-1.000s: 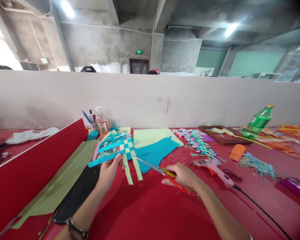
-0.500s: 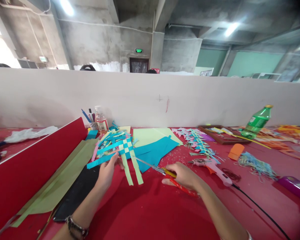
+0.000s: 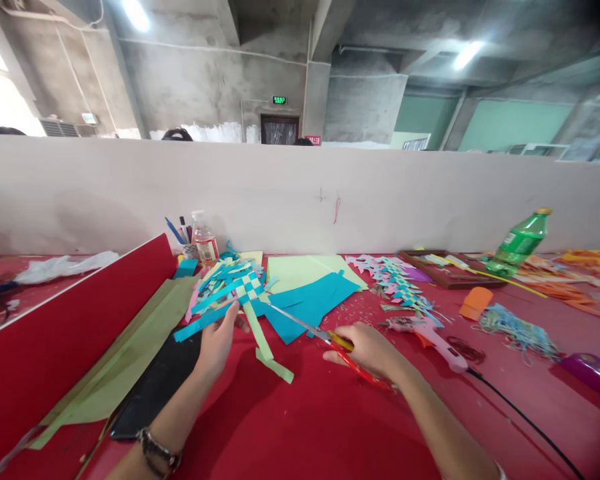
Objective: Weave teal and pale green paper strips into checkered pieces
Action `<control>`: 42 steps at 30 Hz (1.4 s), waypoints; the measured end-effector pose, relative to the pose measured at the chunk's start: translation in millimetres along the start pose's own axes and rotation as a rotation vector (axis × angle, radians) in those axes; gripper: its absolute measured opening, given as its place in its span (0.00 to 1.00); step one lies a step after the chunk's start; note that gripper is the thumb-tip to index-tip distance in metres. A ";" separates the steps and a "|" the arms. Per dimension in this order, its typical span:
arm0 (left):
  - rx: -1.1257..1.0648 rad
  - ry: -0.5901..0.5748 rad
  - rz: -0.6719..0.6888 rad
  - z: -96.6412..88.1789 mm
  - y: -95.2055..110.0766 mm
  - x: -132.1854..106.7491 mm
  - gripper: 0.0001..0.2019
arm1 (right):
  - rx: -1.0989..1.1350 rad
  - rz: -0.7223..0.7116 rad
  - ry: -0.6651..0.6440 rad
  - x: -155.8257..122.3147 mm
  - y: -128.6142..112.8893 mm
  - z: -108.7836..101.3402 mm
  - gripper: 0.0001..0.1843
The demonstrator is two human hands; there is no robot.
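Pinched in my left hand [image 3: 219, 337] is a woven paper piece [image 3: 250, 288] of blue and pale green strips, checkered at its middle. Two blue strips reach out to the left; one long green strip [image 3: 259, 332] hangs toward me. My right hand [image 3: 363, 347] is closed round the red and yellow handles of a pair of scissors [image 3: 325, 335]. The blades point left, their tips at the right edge of the woven piece. A short loose green strip [image 3: 276, 367] lies below, partly behind the hanging one. Blue paper [image 3: 313, 300] lies under the blades.
A pink glue gun [image 3: 433, 340] with a black cord lies at right, beside a woven paper chain [image 3: 395, 283]. Behind my left hand are paper scraps [image 3: 220, 277] and a clear bottle [image 3: 205, 240]. A green bottle [image 3: 523, 243] leans at far right. A red divider [image 3: 80, 300] stands left.
One of the two hanging green strips has been cut off and has dropped onto the table. The woven piece has tilted slightly, and the scissor blades have closed.
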State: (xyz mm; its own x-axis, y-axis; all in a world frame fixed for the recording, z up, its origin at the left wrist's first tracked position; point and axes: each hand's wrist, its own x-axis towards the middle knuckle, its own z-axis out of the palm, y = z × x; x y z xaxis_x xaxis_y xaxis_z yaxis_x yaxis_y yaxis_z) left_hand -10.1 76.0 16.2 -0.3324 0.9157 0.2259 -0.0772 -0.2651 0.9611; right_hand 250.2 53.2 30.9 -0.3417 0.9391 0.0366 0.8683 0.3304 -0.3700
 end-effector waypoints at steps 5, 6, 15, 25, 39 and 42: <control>0.027 0.076 -0.023 -1.2 -5.6 4.8 0.13 | 0.014 -0.016 -0.005 0.1 -0.5 4.2 0.25; 0.004 0.093 -0.051 -1.6 -6.7 6.0 0.13 | 0.017 -0.020 -0.011 0.1 -0.6 5.2 0.25; -0.291 0.032 -0.296 0.4 -0.8 6.4 0.14 | -0.016 -0.020 -0.054 3.0 -7.4 11.5 0.20; -0.463 -0.201 -0.285 9.5 4.2 -2.3 0.16 | 0.089 -0.127 -0.028 -1.2 -15.5 9.2 0.21; -0.518 -0.158 -0.281 11.5 3.0 -4.8 0.14 | -0.011 -0.050 -0.024 -1.7 -24.4 3.6 0.22; -0.524 -0.170 -0.273 12.4 4.6 -7.3 0.13 | -0.005 -0.050 -0.018 -1.8 -23.2 3.8 0.22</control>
State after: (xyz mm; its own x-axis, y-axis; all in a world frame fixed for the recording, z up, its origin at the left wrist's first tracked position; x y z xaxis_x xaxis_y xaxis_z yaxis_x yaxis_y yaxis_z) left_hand 3.6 71.9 20.9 -0.0839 0.9954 0.0467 -0.6046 -0.0881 0.7916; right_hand 229.2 43.5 35.9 -0.3906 0.9198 0.0384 0.8520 0.3769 -0.3634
